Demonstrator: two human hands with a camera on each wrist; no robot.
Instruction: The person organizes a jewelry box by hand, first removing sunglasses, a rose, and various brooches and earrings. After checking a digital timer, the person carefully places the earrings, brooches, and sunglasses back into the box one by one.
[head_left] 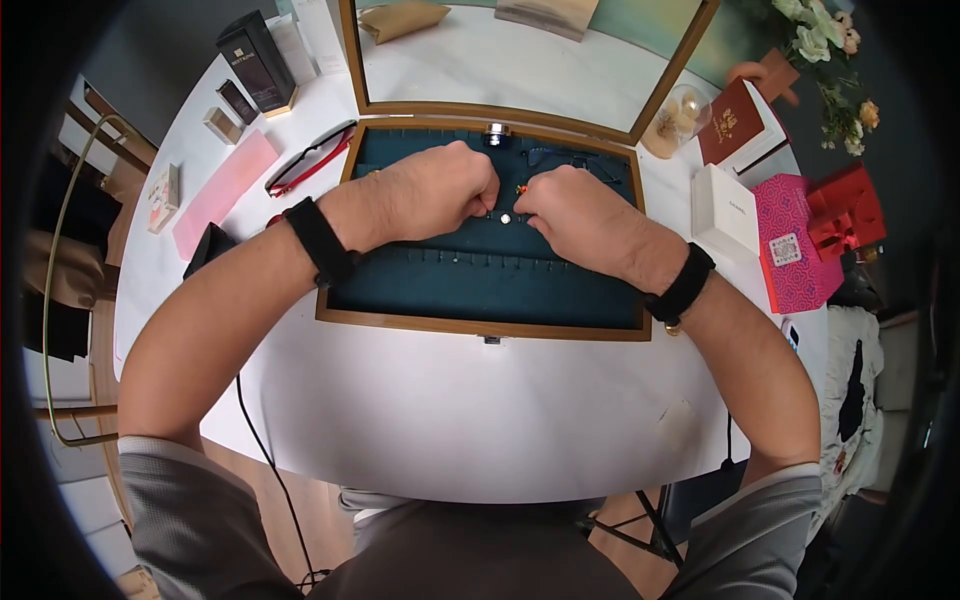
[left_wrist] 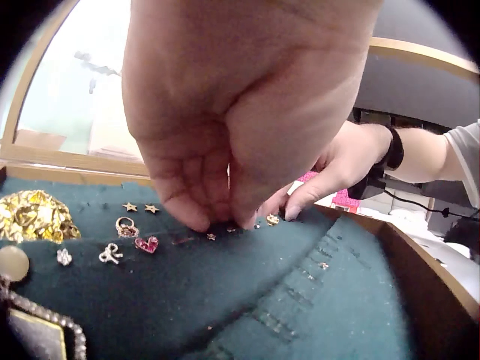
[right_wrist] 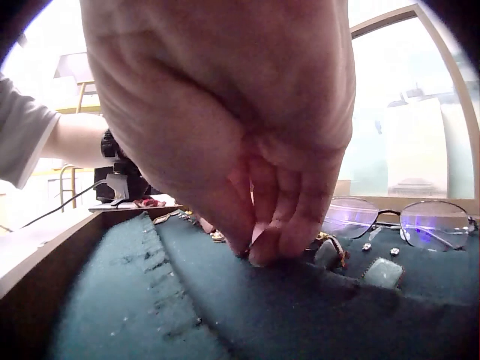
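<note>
In the head view both hands work close together over the dark green lining of a wooden jewellery case (head_left: 480,322). My left hand (head_left: 432,190) has curled fingers, their tips down at the lining. Small earrings lie near them, including a pink heart earring (left_wrist: 147,245) and a silver bow earring (left_wrist: 111,253). Facing it, my right hand (head_left: 582,215) brings thumb and fingers together at the lining. A round whitish stud (head_left: 505,218) lies between the hands. A gold earring (left_wrist: 272,220) is right by the right fingertips. I cannot tell whether either hand pinches a small piece.
Behind the hands rises the case's glass lid (head_left: 520,60). Inside lie eyeglasses (right_wrist: 409,221), a pale rectangular stone (right_wrist: 383,273) and a bright gold piece (left_wrist: 36,216). White box (head_left: 724,212) and pink box (head_left: 795,240) stand right; red-framed glasses (head_left: 312,158) lie left.
</note>
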